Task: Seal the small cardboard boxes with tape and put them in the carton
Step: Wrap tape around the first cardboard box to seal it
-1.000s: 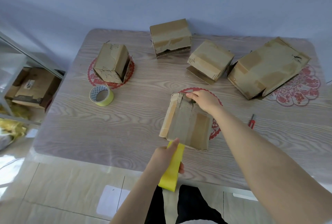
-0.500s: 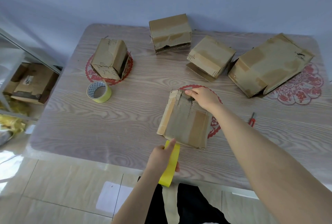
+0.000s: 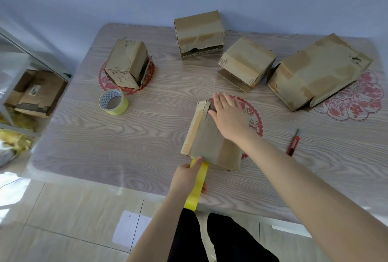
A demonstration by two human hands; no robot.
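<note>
small brown cardboard box lying under flat, straight-fingered right hand; left hand pinching yellow tape strip against box's near edge.

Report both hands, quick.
Left hand: pinches the yellow tape strip at the small box's near edge.
Right hand: open, flat on the box top.

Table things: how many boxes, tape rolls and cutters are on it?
Small cardboard boxes: 4
Big carton: 1
Tape roll: 1
Red cutter: 1
Total: 7
</note>
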